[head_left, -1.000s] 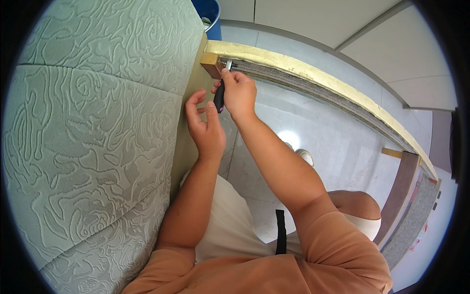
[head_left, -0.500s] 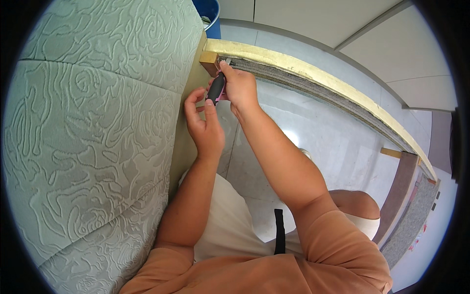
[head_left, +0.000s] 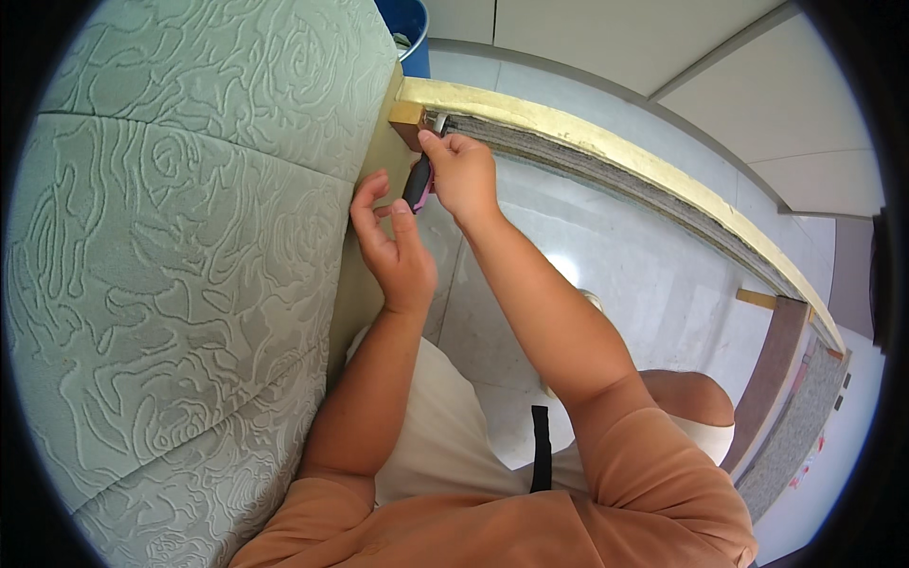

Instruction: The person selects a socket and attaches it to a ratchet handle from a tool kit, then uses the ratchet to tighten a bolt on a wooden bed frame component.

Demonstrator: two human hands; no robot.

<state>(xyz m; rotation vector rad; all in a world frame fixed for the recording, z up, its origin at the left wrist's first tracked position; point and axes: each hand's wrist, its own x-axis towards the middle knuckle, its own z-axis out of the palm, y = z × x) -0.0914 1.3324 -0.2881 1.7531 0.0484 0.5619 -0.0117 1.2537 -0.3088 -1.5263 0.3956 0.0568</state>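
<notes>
My right hand point(head_left: 461, 175) is closed round a tool with a black and pink handle point(head_left: 417, 185), whose exact kind is hidden by my fingers. Just beyond the fingertips a small metal piece point(head_left: 440, 121) shows beside a wooden block point(head_left: 408, 117) in the frame corner; whether it belongs to the tool I cannot tell. My left hand point(head_left: 400, 248) is open, fingers apart and curved, with the thumb tip close to the lower end of the handle. Its fingers are near the side of the green embossed upholstery point(head_left: 208, 246).
A pale yellow curved rail point(head_left: 568, 128) with grey layered padding point(head_left: 606, 173) runs off to the right. A brown board point(head_left: 769, 379) stands at right. Behind the corner is a blue bin point(head_left: 414, 62); cabinets point(head_left: 587, 47) line the back. Pale tiles point(head_left: 530, 246) cover the floor.
The left hand has drawn slightly left, its fingers opening away from the handle. The right hand has tipped a little with the tool, still beside the wooden block.
</notes>
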